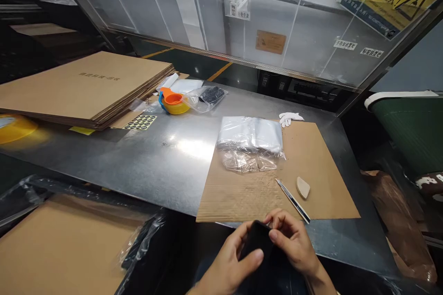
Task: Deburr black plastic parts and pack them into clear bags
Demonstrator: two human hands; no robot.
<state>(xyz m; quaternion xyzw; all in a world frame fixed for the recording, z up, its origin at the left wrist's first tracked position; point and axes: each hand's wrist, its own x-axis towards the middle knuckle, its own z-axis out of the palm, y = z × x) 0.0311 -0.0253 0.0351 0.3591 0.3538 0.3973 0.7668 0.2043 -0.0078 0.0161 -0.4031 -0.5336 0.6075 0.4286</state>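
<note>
A flat black piece with a rounded corner [255, 239] is held between my hands at the near edge of the table; its kind cannot be made out. My left hand [233, 258] is closed around its left side, thumb lying across the face. At its upper right corner, my right hand [290, 239] pinches the edge with thumb and fingers. Just beyond my right hand, a utility knife [292, 200] lies on a cardboard sheet [321, 166]. Beside the knife rests a small beige wedge-shaped block [302, 188].
Clear plastic bags [249, 136] lie on the cardboard, with a white glove [290, 119] behind. Stacked cardboard [86, 83], a tape roll [15, 128], a sticker sheet [140, 122], an orange-and-yellow tape dispenser [175, 101] and a bagged black item [212, 95] occupy the metal table [166, 166]. A green conveyor [408, 129] stands right.
</note>
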